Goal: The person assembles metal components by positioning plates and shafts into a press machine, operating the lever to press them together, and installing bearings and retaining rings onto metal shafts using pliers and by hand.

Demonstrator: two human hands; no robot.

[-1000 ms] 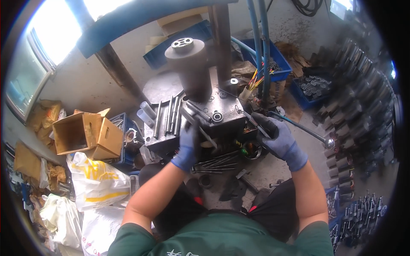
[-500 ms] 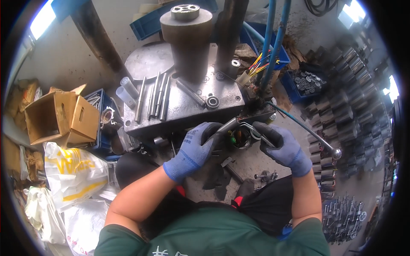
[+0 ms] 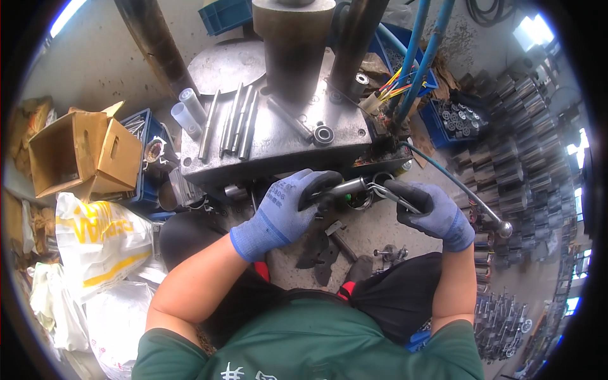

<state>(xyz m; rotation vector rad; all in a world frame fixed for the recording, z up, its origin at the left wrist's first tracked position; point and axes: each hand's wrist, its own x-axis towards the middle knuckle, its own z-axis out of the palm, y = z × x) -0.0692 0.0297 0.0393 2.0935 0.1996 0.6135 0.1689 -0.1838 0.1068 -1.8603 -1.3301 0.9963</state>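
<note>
My left hand (image 3: 291,206), in a blue glove with dark palm and fingers, is closed round a metal shaft (image 3: 348,186) that points right. In my right hand (image 3: 437,212), gloved alike, is a pair of slim metal pliers (image 3: 394,195). The tips of the pliers are at the shaft's free end; whether they touch it I cannot tell. Beyond my hands, on the steel press table (image 3: 278,152), lie several metal rods (image 3: 234,123), a single thicker rod (image 3: 290,118) and a ball bearing (image 3: 323,134). Two clear plastic tubes (image 3: 187,118) stand at its left.
A thick press column (image 3: 292,50) rises behind the table. A lever with a ball end (image 3: 504,229) slants out at right. Stacked metal cylinders (image 3: 513,164) line the right side. At left are an open cardboard box (image 3: 82,152) and white bags (image 3: 95,240); loose metal parts (image 3: 392,254) lie on the floor.
The view has tilted and shifted a little. My left hand and the shaft have turned more level, and the pliers' tips have come right up to the shaft's end.
</note>
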